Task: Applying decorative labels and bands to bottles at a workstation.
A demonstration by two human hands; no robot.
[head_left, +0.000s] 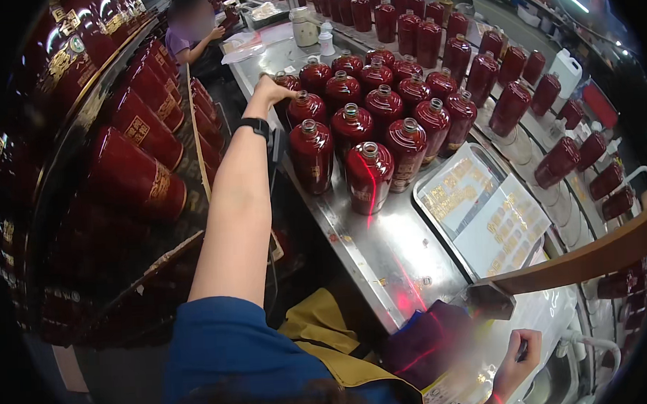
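My left arm, with a black wristband, stretches to the far left of a group of dark red, glossy bottles with open necks. At its end my left hand [267, 94] is closed at the neck of a dark red bottle [287, 81]; the thumb lies across the near side and the other fingers are mostly hidden. Nearer bottles, such as the front bottle [370, 178], stand upright on the metal table [354, 233]. At the lower right my right hand [520, 356] is curled around a small dark thing that I cannot make out.
A metal tray [418, 190] with sheets of gold stickers [511, 226] lies right of the bottles. A wooden bar [593, 257] crosses at right. More bottles [483, 79] line the right side. Large red boxes [131, 174] stand at left. Another person [186, 42] works at the far end.
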